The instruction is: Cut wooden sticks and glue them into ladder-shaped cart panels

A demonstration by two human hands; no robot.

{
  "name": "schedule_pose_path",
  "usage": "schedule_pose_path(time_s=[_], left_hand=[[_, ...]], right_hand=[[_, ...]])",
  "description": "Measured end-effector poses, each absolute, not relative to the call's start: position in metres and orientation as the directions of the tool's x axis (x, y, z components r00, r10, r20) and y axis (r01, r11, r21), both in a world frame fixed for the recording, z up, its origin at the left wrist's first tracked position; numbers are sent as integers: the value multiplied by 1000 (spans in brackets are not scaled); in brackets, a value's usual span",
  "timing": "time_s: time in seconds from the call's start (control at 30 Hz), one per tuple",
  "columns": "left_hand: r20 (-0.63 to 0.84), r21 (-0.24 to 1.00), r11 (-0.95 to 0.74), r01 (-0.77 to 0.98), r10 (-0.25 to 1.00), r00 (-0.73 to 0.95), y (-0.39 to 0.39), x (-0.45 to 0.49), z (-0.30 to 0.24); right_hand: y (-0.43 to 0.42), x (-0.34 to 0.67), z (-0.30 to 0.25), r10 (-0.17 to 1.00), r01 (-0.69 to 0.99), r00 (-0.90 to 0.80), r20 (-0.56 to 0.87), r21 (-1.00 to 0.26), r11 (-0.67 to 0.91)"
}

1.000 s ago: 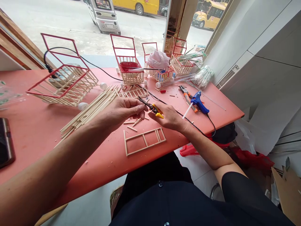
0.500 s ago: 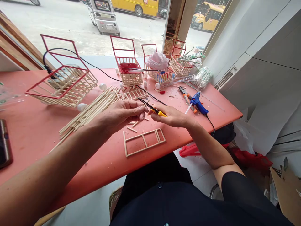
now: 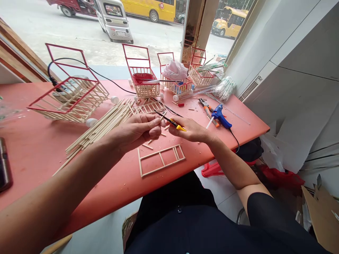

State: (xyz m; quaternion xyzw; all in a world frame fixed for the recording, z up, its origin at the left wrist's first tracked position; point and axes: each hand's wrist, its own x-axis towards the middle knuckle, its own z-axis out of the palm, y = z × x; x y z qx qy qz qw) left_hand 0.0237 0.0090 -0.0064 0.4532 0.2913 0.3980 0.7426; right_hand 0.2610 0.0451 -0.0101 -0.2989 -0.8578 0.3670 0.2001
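Observation:
My left hand [image 3: 144, 129] is closed, pinching a short piece of wooden stick [image 3: 162, 115] between thumb and fingertips. My right hand [image 3: 189, 129] grips a yellow-handled cutter [image 3: 180, 128] with thin black jaws that reach to the stick; my fingers hide part of the tool. Below both hands a flat frame of glued sticks [image 3: 162, 157] lies on the pink table [image 3: 111, 187]. Short cut pieces [image 3: 147, 146] are scattered between the frame and my left hand. A bundle of long wooden sticks [image 3: 99, 128] rests beside my left forearm, near a ladder-like stick panel [image 3: 148, 108].
Red-rimmed stick carts [image 3: 71, 95] stand along the back, one holding a red container [image 3: 143, 78]. To the right lie a blue glue gun [image 3: 221, 116], orange-handled pliers [image 3: 208, 111] and bundled clear glue sticks [image 3: 225, 88]. A phone [image 3: 4, 164] sits at the left edge.
The cutter's handles look slightly more closed in my right hand, while my left hand keeps its pinch on the stick. The view has shifted a little, and a red vehicle shows outside.

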Motion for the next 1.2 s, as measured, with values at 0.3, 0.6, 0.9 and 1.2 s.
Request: schedule_pose_path(time_s=[0.3,0.6,0.9,1.2], left_hand=[[-53,884,289,-366,842,537,10,23,-7],[-53,883,303,-359,823,565,9,22,-7],[-51,873,310,-376,825,563,8,23,-6],[-43,880,301,-366,820,571,8,22,-8]], right_hand=[[47,261,-14,648,318,-743,167,-764,561],[46,259,-17,649,299,-734,199,-763,573],[45,258,-18,648,292,-734,203,-768,571],[42,257,-22,683,275,-696,222,-796,539]])
